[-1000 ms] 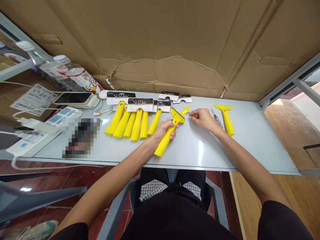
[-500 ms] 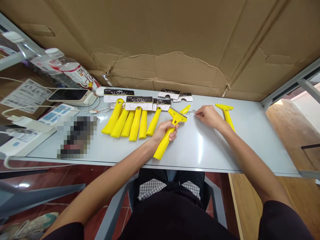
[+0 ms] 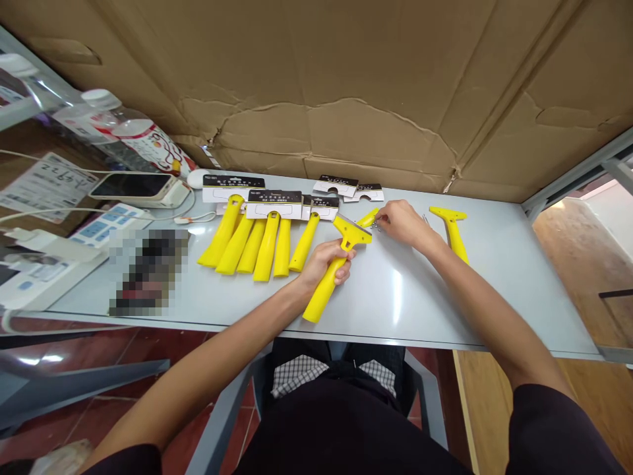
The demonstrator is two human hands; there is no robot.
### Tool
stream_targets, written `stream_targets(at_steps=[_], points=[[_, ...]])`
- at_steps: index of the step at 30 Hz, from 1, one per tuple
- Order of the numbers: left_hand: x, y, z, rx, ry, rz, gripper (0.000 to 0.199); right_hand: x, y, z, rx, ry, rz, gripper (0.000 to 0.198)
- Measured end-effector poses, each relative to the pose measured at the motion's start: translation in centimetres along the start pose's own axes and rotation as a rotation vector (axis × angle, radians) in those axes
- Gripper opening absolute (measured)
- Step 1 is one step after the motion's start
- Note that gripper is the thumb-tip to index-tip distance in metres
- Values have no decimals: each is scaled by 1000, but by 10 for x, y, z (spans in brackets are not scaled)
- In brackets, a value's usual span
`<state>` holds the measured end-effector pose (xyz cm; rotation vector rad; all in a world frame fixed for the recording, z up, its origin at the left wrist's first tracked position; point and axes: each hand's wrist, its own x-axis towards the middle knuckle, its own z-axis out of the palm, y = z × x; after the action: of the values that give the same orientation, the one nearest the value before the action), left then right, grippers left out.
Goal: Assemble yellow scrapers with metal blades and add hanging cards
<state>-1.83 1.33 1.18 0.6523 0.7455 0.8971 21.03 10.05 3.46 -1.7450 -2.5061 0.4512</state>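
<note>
My left hand (image 3: 326, 262) is wrapped round the neck of a yellow scraper (image 3: 322, 293), its wide head tilted up to the right with a grey metal strip along the top edge. Fingertips drawn together, my right hand (image 3: 399, 221) reaches down at a small pile of screws (image 3: 374, 225); what it pinches, if anything, is hidden. Behind the scraper head lies a loose yellow piece (image 3: 367, 218), partly covered. Another yellow scraper handle (image 3: 455, 239) with a wide head rests to the right of my right hand, partly behind the forearm.
Several yellow handles (image 3: 267, 254) lie in a row on the left, some with black-and-white header cards (image 3: 274, 206). More cards (image 3: 336, 185) lie at the back. A phone (image 3: 131, 187), power strip (image 3: 111, 221) and bottles (image 3: 148, 142) crowd the left side. Cardboard (image 3: 321, 79) stands behind the table.
My right hand has moved left to the screws; the small grey piece seen at its fingertips before no longer shows there. My left hand keeps the scraper in nearly the same place.
</note>
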Motion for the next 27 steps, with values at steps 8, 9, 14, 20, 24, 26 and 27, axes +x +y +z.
stream_targets(at_steps=[8,9,14,20,24,26,27], points=[[-2,1,1,-7,-33,17,13,5,2,2,2,44,-11,24],[-3,1,0,-14,-41,17,14,5,2,2,-6,42,-19,24],[-1,1,-7,-47,-117,-1,22,5,1,4,-25,38,-43,25],[-1,-2,-11,-65,-198,-22,25,4,1,8,-64,113,-77,34],[-3,-5,-9,-91,-165,2,22,-5,4,3,124,237,-157,27],[-3,-6,-10,-78,-167,2,22,-16,1,-3,336,326,-204,20],[-2,-7,-11,-67,-175,0,22,-22,-1,-6,436,365,-218,16]])
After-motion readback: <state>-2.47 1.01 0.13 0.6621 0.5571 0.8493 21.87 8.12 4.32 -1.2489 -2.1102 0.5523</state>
